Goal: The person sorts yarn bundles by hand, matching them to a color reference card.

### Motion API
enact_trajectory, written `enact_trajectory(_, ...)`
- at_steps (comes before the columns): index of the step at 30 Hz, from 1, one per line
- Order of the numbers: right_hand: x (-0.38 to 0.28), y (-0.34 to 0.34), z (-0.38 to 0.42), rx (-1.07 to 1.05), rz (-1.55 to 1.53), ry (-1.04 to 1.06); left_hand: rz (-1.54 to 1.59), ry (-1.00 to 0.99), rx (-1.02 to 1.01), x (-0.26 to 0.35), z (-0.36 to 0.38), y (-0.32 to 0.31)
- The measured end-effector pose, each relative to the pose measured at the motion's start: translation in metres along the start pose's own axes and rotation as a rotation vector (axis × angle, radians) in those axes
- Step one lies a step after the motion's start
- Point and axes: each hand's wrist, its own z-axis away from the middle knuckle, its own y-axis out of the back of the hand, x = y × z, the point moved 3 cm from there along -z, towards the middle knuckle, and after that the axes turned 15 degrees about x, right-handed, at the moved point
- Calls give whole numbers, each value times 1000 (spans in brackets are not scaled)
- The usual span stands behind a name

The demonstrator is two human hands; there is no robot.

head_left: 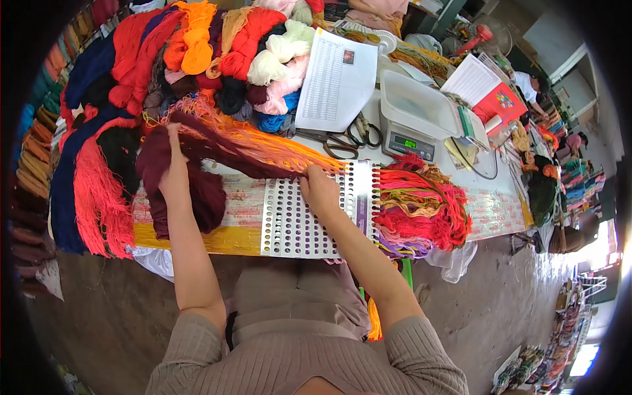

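Left grip (176, 148) clamped on maroon yarn (207, 204), right grip (320, 191) pinching its strands | holed board (289, 224) beneath right grip | step: likely parting strands; next calls for steady tension

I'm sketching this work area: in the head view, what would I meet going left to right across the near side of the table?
Navy-blue yarn, loose coral-pink yarn strands, dark maroon yarn bunch, flat white perforated board, mostly red multicoloured yarn bundle.
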Motion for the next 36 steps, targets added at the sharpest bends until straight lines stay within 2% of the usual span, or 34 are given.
enact_trajectory(1, 7, -2, 0, 75, -89, -12, -371, -501, 75, -27, -6, -10)
enact_trajectory(2, 8, 0, 0, 80, -88, -15, -292, -436, 19, -17, 8, -22)
enact_trajectory(3, 12, 1, 0, 71, -167, -133, -215, -368, -31, -6, 23, -33)
enact_trajectory(4, 15, 3, -3, 63, -247, -242, 160, -430, 59, 21, 44, -46)
enact_trajectory(5, 14, 3, -3, 96, -241, -227, 65, -694, -27, 36, 63, -64)
enact_trajectory(6, 15, 3, -2, 96, -238, -228, 115, -730, -280, 13, 73, -105)
enact_trajectory(8, 17, 2, -3, 134, -274, -222, 287, -889, -237, 19, 104, -119)
enact_trajectory(11, 18, 0, -3, 171, -275, -216, 241, -784, -258, 7, 101, -139)
enact_trajectory(12, 12, 2, -4, 138, -195, -185, 332, -573, -445, 4, 96, -135)
enact_trajectory(13, 8, 3, -3, 102, -116, -159, 321, -581, -456, 5, 91, -128)
enact_trajectory(14, 2, 8, -5, -94, -69, -191, 308, -589, -469, 13, 84, -116)
enact_trajectory(16, -10, 13, -3, -66, -6, -40, 270, -707, -231, 5, 59, -99)
enact_trajectory(17, -13, 12, -2, -80, 15, 23, 259, -693, -167, 23, 53, -73)
enact_trajectory(18, -13, 10, -1, -86, 24, 30, 73, -810, -147, 21, 52, -65)
enact_trajectory(19, -14, 9, -2, -91, 33, 40, 68, -813, -151, 21, 54, -70)
enact_trajectory(20, -14, 8, -2, -88, 38, 27, 407, -505, -270, 17, 55, -83)
enact_trajectory(22, -13, 7, -2, -79, 34, 41, 375, -749, -210, 9, 68, -103)
enact_trajectory(23, -13, 7, -1, -64, 45, 39, 393, -680, -338, 10, 82, -109)
enact_trajectory(26, -12, 6, -1, -38, 38, 49, 300, -599, -448, -2, 94, -135)
enact_trajectory(28, -12, 7, -1, -29, 43, 63, 259, -739, -367, -6, 93, -133)
enact_trajectory(29, -12, 5, -1, -9, 24, 83, 255, -733, -369, -2, 91, -128)
enact_trajectory(31, -13, 6, 0, -14, 25, 76, -150, -892, -353, 8, 85, -121)
enact_trajectory(32, -15, 8, -2, -19, 19, 62, -152, -895, -350, 7, 85, -121)
enact_trajectory(34, -9, 7, -1, -13, -43, 26, -284, -974, -205, 7, 87, -121)
enact_trajectory(36, 1, 1, 0, 25, -148, -50, -238, -989, -132, 23, 92, -134)
